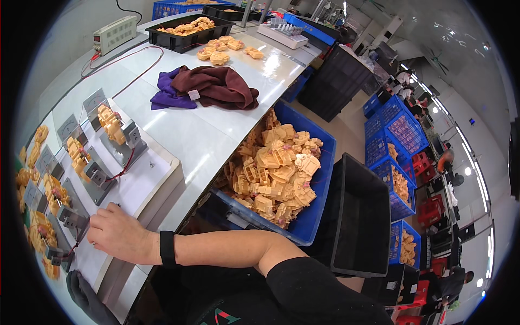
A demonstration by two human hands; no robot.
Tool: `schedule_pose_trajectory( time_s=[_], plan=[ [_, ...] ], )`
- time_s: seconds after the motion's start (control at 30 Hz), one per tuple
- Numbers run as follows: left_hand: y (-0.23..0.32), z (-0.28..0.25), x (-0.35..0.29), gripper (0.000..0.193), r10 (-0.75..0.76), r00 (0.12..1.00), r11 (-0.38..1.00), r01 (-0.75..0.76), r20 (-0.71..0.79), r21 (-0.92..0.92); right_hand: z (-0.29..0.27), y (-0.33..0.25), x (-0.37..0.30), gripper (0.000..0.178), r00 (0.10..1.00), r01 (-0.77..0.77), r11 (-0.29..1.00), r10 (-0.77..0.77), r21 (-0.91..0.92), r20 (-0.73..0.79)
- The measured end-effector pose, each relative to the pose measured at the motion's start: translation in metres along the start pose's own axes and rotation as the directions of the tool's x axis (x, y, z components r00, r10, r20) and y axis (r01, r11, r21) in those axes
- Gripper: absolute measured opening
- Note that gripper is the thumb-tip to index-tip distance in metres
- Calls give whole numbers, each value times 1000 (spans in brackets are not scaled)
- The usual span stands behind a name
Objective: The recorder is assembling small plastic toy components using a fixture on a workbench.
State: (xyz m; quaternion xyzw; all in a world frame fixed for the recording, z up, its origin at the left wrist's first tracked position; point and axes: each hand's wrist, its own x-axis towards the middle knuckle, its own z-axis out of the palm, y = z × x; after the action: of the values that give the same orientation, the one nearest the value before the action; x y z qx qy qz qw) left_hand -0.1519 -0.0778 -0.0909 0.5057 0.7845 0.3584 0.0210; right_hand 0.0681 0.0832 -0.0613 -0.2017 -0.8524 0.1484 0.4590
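Observation:
My right hand (120,234) reaches in at the lower left, a black band on its wrist. Its fingers are curled in and close together beside a small metal test fixture (73,219); what they hold, if anything, is hidden. Several such fixtures stand in a row on a white board (157,181), with grey metal blocks, red and black wires and upright panel meters (69,129). Yellow-orange plastic parts (112,124) sit at the fixtures. My left hand is out of sight. A dark grey fabric shape (86,295) lies at the board's near corner; I cannot tell what it is.
A blue crate (323,200) heaped with yellow-orange parts stands beside the table, next to a black bin (360,227). On the table lie brown and purple cloths (216,86), a black tray (162,40) of parts and a power supply (115,36). Stacked blue crates stand farther right.

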Motion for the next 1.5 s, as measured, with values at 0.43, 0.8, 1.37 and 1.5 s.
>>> schedule_pose_trajectory(
  time_s=[0.43, 0.8, 1.37, 1.5],
  plan=[
    [3, 2, 1, 38, -42, 999, 999, 42, 12, -18, 2, -1, 0, 9, 1000, -22, 1000, 22, -21, -6],
    [5, 4, -5, 33, -24, 999, 992, 20, -34, -122, -3, -3, 1, 8, 1000, -26, 1000, 26, 2, 12],
    [15, 2, -6, 33, -61, 997, 991, 57, -36, -123, -5, -5, 1, 10, 1000, -20, 1000, 20, -8, 1],
    [10, -1, -7, 34, -8, 1000, 995, 6, -27, -95, -4, -5, 1, 11, 1000, -16, 1000, 16, 7, -18]
  ],
)
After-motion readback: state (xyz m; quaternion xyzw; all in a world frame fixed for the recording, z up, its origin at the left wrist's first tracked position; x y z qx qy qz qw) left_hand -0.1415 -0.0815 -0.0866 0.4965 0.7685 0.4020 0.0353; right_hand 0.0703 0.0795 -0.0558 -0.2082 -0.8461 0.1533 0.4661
